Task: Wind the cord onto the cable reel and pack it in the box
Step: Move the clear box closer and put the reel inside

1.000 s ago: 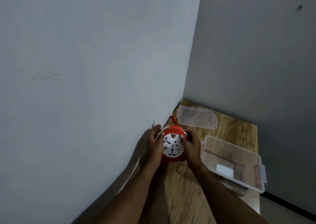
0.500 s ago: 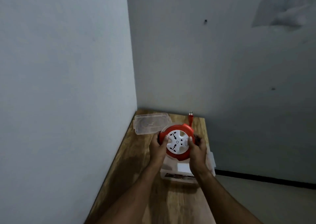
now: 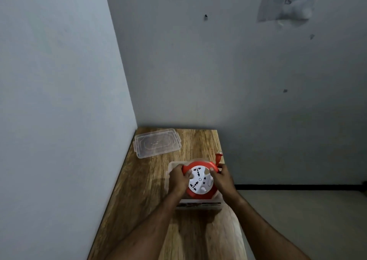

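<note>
Cable reel (image 3: 200,179) sits between both hands, right over the open clear box (image 3: 172,167) on the wooden table (image 3: 151,182). The left hand (image 3: 178,179) and right hand (image 3: 222,178) each curl around one side, probably to lower it in flat. It is round and red with a white socket face. Its red plug (image 3: 218,158) sticks out at the far right. The lid (image 3: 156,142) lies at the far left.

The red cable reel (image 3: 198,180), white socket face up, sits apparently inside the clear box (image 3: 172,165).

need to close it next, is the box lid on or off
Off: the lid lies flat on the table, apart from the box.
</note>
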{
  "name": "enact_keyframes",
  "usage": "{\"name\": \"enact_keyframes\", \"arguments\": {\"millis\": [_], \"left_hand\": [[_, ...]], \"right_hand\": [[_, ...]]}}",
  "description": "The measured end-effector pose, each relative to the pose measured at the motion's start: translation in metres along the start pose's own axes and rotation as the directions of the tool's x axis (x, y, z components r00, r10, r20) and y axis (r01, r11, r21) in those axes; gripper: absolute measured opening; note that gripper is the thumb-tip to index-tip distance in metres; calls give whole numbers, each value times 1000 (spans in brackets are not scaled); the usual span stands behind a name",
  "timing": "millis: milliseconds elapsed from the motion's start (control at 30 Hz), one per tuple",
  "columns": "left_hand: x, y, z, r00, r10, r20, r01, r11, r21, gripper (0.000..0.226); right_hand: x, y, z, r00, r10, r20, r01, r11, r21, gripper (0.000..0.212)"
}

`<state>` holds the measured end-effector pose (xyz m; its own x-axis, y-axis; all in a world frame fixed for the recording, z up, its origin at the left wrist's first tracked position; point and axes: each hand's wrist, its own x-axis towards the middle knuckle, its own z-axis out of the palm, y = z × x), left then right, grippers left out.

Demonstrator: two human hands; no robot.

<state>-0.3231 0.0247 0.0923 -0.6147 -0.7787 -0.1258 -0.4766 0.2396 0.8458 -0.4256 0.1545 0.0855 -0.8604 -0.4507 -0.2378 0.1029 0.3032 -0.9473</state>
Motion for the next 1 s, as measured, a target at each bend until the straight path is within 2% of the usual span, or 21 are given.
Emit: {"name": "enact_keyframes", "arguments": {"millis": [100,233,300,400,467,567,633,700,800,1000], "left_hand": [[2,-5,1,999,-24,49,22,999,33,18],[-1,-8,1,996,-22,91,15,997,75,27],[-1,-11,2,994,-13,105,2,994,108,27],[3,-15,5,993,-3,120,-16,988,157,21],[6,-16,6,992,-21,127,0,985,170,20],[8,-17,8,992,-46,116,23,981,194,24],[6,-17,12,997,-41,73,23,972,235,29],[2,-16,14,999,-34,6,32,972,234,35],[-2,-15,16,997,7,-77,8,981,193,36],[-4,-13,12,987,106,-123,-87,984,155,25]], "right_hand": [[10,12,5,999,37,-39,-42,990,-136,34],[8,12,10,993,46,-109,-79,944,-319,31],[8,12,13,987,41,-157,-95,931,-352,27],[5,11,18,979,14,-202,-100,901,-421,35],[3,13,20,971,-32,-237,-80,890,-449,31],[4,13,20,951,-91,-294,-63,878,-474,22],[6,14,20,943,-119,-311,-62,855,-515,28],[5,12,19,945,-140,-295,-58,818,-572,34],[7,10,19,961,-140,-239,-53,755,-654,29],[5,4,17,988,-92,-126,-32,669,-743,16]]}}
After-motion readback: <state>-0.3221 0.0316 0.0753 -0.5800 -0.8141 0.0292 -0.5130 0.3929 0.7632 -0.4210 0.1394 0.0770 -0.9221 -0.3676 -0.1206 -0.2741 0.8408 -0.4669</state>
